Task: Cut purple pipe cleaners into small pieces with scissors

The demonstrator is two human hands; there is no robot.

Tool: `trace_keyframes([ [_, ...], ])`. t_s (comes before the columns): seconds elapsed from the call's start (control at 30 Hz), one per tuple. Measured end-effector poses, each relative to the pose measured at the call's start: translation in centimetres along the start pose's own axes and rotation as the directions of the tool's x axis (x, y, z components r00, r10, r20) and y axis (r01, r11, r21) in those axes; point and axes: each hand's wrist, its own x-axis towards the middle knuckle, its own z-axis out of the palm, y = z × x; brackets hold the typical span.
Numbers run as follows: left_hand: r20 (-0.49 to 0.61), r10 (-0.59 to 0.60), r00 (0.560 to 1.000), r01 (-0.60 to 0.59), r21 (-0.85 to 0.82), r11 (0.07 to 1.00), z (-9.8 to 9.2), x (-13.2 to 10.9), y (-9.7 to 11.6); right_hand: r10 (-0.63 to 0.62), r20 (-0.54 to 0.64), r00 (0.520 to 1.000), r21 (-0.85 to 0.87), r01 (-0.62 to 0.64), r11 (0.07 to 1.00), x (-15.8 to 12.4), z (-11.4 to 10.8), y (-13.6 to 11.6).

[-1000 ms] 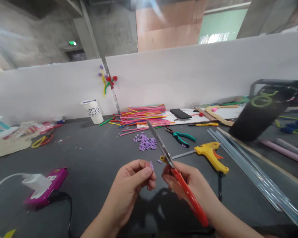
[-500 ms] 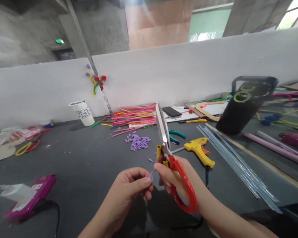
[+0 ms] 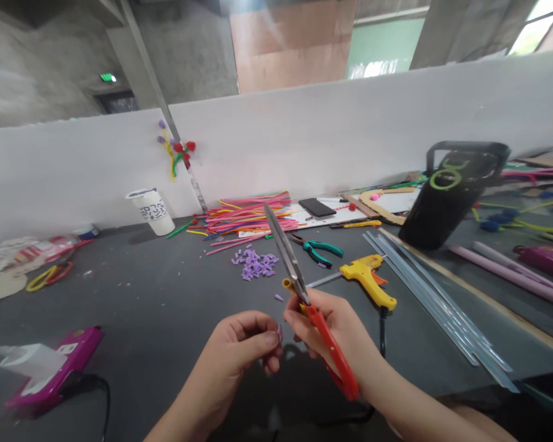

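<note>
Between thumb and forefinger, my left hand [image 3: 251, 344] pinches a small purple piece [image 3: 279, 333]. My right hand [image 3: 332, 325] grips a pair of red-handled scissors [image 3: 334, 353], their blades pointing up and away to the left. A short yellow tube-like part [image 3: 288, 284] shows beside the blades near the pivot; how it is attached I cannot tell. Beyond my hands lies a heap of small purple pieces [image 3: 255, 264]. One loose purple piece [image 3: 279, 298] rests on the dark table nearer to me.
Teal-handled pliers [image 3: 322, 248] and a yellow glue gun [image 3: 368, 279] lie to the right, beside clear glue sticks [image 3: 437, 307]. Coloured pipe cleaners [image 3: 244, 215] are bundled at the back. A black bottle [image 3: 451, 196] stands right, a white cup [image 3: 151, 212] left, and a purple power strip [image 3: 58, 368] front left.
The scissors have turned in my right hand; their blades now lean further left and show edge-on, uncovering more of the pliers. My left hand has barely moved and keeps its pinch.
</note>
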Motion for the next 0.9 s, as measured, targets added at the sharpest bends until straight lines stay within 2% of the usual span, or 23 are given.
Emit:
trace_keyframes([
  [0.13, 0.001, 0.011, 1.000, -0.011, 0.013, 1.000, 0.0, 0.1, 0.0, 0.077, 0.087, 0.993, 0.045, -0.082, 0.996, 0.0, 0.0, -0.2],
  [0.3, -0.016, 0.027, 0.999, -0.026, 0.093, 0.995, 0.2, 0.1, 0.1, 0.008, 0.100, 0.995, 0.035, -0.012, 0.999, -0.1, -0.1, -0.2],
  [0.43, -0.106, 0.091, 0.990, -0.067, 0.217, 0.974, 0.2, 0.1, 0.3, -0.006, 0.066, 0.998, -0.079, 0.012, 0.997, -0.1, 0.0, 0.1],
  [0.6, -0.098, 0.086, 0.991, -0.058, 0.259, 0.964, 0.3, 0.2, 0.0, -0.012, 0.052, 0.999, -0.165, 0.020, 0.986, 0.0, 0.3, 0.4],
  [0.7, -0.103, 0.108, 0.989, -0.073, 0.301, 0.951, 0.3, 0.2, 0.1, -0.067, 0.059, 0.996, -0.197, 0.078, 0.977, 0.0, 0.0, 0.4],
  [0.8, -0.175, 0.150, 0.973, -0.101, 0.259, 0.961, 0.0, 0.0, 0.6, -0.133, 0.063, 0.989, -0.301, 0.146, 0.942, -0.1, -0.5, 0.3],
  [0.9, -0.255, 0.203, 0.945, -0.169, 0.148, 0.974, -0.6, -0.2, 1.3, -0.165, 0.065, 0.984, -0.502, 0.176, 0.847, -0.3, -0.8, 0.4],
])
